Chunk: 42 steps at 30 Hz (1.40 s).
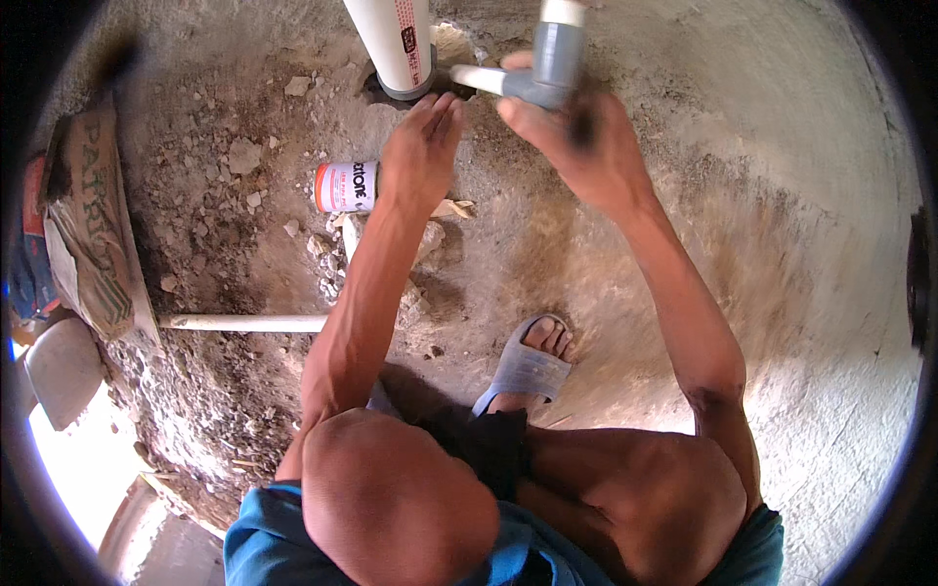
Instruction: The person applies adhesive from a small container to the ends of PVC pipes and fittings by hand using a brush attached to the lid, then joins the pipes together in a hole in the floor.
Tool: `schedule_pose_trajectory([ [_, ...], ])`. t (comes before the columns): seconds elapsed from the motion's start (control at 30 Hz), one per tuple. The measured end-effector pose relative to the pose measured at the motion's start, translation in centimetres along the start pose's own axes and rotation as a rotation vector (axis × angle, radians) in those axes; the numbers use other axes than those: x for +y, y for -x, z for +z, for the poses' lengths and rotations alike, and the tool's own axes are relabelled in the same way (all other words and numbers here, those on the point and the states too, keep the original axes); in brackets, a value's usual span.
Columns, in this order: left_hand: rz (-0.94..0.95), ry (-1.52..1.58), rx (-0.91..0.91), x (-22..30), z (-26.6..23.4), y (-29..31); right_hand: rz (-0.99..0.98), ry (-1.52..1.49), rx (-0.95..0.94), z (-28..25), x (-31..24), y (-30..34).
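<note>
In my right hand [606, 156] is a grey pipe fitting [537, 90] with branches, blurred by motion. One short white pipe piece [479, 78] sticks out of it to the left, and a grey branch with a white end [560, 44] points away from me. My left hand [425, 146] is at the foot of a thick white pipe [394, 44], which stands in a hole in the ground. Its fingers are bent and pressed together; whatever they hold, if anything, is hidden. Beside the left wrist is a small white and orange can [347, 187].
Rubble and broken stones [244, 156] cover the ground on the left. A thin white pipe [244, 322] lies there, near a brown paper sack [93, 225]. A pale rough wall [831, 195] rises at the right. My sandalled foot [528, 361] is between my arms.
</note>
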<state>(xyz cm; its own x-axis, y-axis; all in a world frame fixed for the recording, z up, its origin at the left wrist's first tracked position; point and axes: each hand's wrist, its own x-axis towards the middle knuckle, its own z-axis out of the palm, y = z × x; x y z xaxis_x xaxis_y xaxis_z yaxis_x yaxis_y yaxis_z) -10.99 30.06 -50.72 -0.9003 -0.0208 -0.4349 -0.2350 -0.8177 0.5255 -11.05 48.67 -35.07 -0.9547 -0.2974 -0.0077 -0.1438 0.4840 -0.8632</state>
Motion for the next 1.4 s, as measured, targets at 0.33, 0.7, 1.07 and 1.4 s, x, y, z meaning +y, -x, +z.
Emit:
schedule_pose_trajectory([
  [0.33, 0.818, -1.192, -0.06, 8.5, 5.9, 7.1, 0.063, 0.203, 0.013, 7.6, 6.8, -3.9],
  [0.7, 0.784, -1.707, -0.131, 13.9, 7.2, 2.3, 0.141, 0.43, 0.101, 13.4, 10.7, -10.4],
  [1.07, 0.412, -1.871, -0.223, 16.9, 10.2, 2.3, 0.201, 0.359, 0.398, 16.0, 11.9, -10.0],
  [1.4, 0.412, -1.935, -0.096, 18.6, 10.3, 2.9, 0.171, 0.362, 0.222, 17.8, 12.3, -13.4],
])
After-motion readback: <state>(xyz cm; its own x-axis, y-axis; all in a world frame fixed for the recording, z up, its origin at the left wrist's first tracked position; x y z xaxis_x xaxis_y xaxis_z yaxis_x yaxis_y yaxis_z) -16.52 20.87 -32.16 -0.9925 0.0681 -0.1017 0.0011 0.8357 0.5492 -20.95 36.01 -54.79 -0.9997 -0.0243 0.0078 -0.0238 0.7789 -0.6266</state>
